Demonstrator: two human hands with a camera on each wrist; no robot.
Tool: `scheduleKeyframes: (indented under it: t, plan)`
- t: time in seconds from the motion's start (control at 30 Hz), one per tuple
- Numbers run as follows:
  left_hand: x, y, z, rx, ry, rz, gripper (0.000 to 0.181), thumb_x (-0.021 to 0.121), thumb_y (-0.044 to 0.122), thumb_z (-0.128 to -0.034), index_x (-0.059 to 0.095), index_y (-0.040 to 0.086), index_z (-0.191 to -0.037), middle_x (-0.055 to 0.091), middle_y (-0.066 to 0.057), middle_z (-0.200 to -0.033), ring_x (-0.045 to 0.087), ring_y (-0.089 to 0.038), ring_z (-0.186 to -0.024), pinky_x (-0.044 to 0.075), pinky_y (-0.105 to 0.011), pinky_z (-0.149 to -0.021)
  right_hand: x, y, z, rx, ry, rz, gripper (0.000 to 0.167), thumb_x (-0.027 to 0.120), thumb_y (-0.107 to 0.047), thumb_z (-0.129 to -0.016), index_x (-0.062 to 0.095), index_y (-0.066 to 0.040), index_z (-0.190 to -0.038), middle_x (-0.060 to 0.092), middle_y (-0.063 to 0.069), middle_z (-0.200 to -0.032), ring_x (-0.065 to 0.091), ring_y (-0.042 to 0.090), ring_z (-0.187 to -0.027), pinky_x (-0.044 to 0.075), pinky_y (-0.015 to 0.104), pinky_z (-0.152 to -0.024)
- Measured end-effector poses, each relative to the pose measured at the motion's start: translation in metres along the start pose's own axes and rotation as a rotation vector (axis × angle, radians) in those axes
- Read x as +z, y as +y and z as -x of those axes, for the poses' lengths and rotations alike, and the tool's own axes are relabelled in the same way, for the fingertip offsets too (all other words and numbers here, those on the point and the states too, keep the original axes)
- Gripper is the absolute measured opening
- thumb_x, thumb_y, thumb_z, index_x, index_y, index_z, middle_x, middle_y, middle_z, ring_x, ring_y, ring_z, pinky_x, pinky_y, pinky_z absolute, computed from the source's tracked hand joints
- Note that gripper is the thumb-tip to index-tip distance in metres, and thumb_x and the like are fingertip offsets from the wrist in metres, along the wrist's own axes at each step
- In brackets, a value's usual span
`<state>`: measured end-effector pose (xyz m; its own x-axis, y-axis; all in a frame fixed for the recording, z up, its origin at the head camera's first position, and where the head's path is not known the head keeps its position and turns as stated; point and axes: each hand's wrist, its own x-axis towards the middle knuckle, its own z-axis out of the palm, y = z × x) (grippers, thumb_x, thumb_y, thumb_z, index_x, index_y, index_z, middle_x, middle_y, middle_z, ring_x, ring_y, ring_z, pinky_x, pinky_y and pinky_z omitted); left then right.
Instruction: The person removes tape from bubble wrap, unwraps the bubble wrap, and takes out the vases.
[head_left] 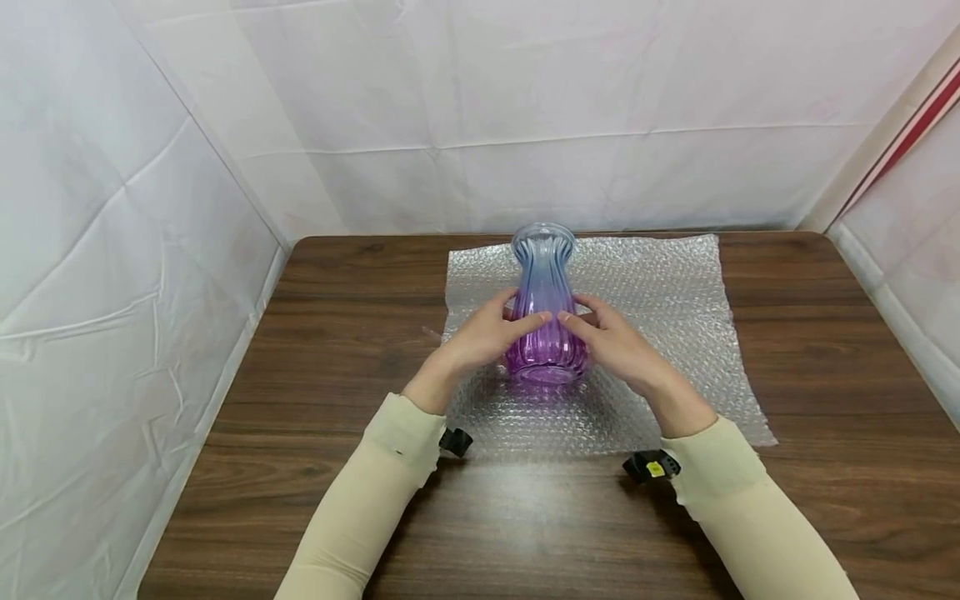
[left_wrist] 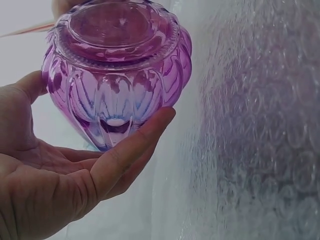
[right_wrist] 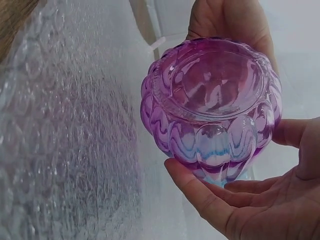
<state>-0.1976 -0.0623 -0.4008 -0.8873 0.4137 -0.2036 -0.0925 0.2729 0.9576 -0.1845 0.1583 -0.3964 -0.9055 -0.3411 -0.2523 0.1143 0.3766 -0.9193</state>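
Note:
A ribbed glass vase (head_left: 546, 279), blue at the neck and purple at the base, is held over a sheet of bubble wrap (head_left: 652, 292). It tips so that its rim points away and its round base faces me. My left hand (head_left: 483, 335) grips the vase's left side, thumb on top and fingers curving underneath. From the opposite side my right hand (head_left: 621, 348) holds it the same way, the thumbs almost meeting. Both wrist views show the purple base (left_wrist: 110, 25) close up, with a gap between the glass and the bubble wrap (right_wrist: 65, 130).
The bubble wrap lies flat on a dark wood-grain table (head_left: 360, 333), reaching close to its back edge. White sheeting (head_left: 540, 100) hangs behind the table and along both sides. A black wrist device (head_left: 455, 442) sits at the left cuff, another (head_left: 651, 465) at the right.

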Motion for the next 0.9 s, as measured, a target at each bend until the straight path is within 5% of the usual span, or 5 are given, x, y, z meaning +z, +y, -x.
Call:
scheduleKeyframes:
  t: [0.6, 0.9]
  plan:
    - [-0.011, -0.002, 0.01, -0.03, 0.033, -0.018, 0.095, 0.077, 0.04, -0.0938, 0.02, 0.016, -0.165, 0.053, -0.019, -0.15, 0.067, -0.037, -0.121, 0.062, -0.044, -0.087, 0.007, 0.002, -0.004, -0.054, 0.019, -0.035, 0.076, 0.06, -0.029, -0.106, 0.018, -0.011, -0.166, 0.04, 0.03, -0.158, 0.052, 0.046, -0.137, 0.051, 0.055, -0.106]
    - [-0.015, -0.002, 0.014, -0.016, 0.015, 0.015, 0.1, 0.079, 0.031, -0.0939, 0.012, 0.015, -0.167, 0.042, -0.021, -0.16, 0.058, -0.038, -0.135, 0.055, -0.049, -0.102, 0.013, 0.003, -0.005, -0.089, 0.022, -0.035, 0.078, 0.063, -0.024, -0.104, 0.016, -0.011, -0.166, 0.038, 0.029, -0.16, 0.052, 0.046, -0.137, 0.051, 0.054, -0.106]
